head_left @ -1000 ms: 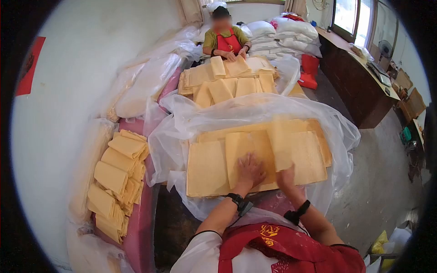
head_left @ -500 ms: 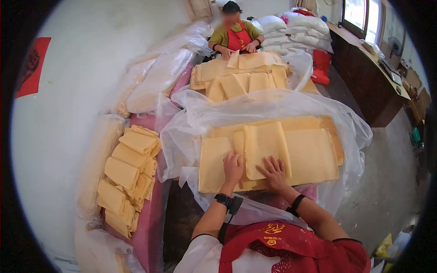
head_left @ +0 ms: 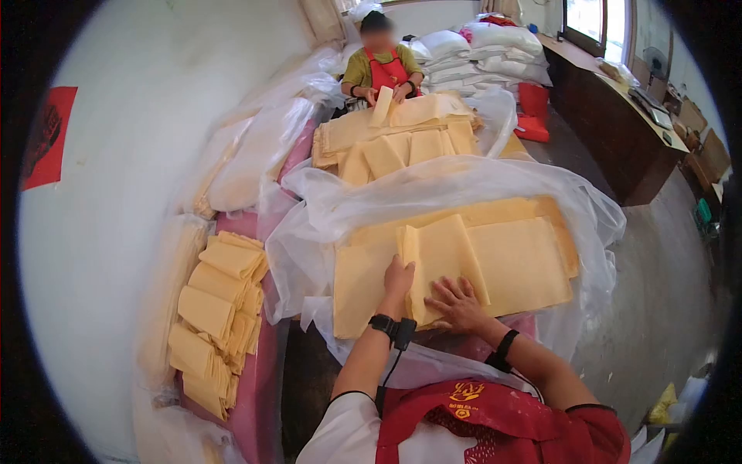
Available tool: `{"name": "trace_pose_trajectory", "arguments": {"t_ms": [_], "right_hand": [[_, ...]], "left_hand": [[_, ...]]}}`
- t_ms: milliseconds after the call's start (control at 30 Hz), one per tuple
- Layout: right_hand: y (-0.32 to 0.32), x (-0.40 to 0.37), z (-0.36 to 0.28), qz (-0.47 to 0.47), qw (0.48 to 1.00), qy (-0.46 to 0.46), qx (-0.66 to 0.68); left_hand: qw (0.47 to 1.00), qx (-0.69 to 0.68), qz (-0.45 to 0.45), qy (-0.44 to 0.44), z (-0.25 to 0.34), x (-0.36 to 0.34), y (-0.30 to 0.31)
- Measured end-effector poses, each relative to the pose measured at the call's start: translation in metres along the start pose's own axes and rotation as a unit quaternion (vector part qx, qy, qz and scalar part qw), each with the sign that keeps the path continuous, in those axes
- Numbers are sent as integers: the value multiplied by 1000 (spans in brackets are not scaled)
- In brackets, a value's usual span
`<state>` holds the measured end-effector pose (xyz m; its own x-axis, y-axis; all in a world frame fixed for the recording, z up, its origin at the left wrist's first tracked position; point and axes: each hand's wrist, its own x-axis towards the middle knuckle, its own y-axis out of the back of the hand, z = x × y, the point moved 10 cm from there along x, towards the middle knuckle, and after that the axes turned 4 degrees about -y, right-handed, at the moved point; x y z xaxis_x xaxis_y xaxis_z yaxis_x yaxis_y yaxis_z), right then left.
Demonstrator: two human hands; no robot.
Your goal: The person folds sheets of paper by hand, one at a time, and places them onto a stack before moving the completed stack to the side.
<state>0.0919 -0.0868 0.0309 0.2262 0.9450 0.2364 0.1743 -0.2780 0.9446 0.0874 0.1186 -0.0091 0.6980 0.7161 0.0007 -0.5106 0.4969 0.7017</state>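
A stack of large yellow sheets lies on clear plastic film in front of me. On top of it sits a folded yellow sheet, its left edge raised. My left hand grips that raised left edge, thumb under the fold. My right hand lies flat, fingers spread, on the near end of the same folded sheet. Both wrists wear black bands.
Several folded yellow bundles are piled on a pink surface at left. Across from me another person in a red apron handles sheets on a second yellow stack. White sacks at back; a dark wooden counter at right.
The top sheet has been folded narrower toward the middle. My left hand moved up onto its left edge and my right hand slid in from the right onto its near end.
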Motion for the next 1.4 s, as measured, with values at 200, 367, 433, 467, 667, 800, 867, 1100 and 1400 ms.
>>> {"name": "trace_pose_trajectory", "arguments": {"t_ms": [200,367,433,467,667,800,867,1100,1400], "right_hand": [[-3,28,56,48,997,-24,-60],[-1,74,99,74,990,-77,-86],[-3,92,126,89,982,-138,-97],[-7,93,129,72,982,-147,-95],[-20,14,30,-7,1000,-23,19],[15,-40,-10,-18,994,21,101],[-13,-50,7,-3,998,32,51],[-42,-57,110,143,758,-371,518],[-45,-64,131,178,800,-398,412]], "left_hand": [[997,43,46,-34,2,-23,5],[997,45,42,-44,6,-24,8],[997,42,29,-52,0,-16,8],[998,32,21,-44,-9,-11,5],[967,-240,73,52,-48,-23,-1],[793,-589,67,140,-54,-72,-19],[722,-666,91,162,-44,-103,-19],[802,-588,-71,79,41,-106,10],[883,291,-20,-367,113,-74,-41]]}}
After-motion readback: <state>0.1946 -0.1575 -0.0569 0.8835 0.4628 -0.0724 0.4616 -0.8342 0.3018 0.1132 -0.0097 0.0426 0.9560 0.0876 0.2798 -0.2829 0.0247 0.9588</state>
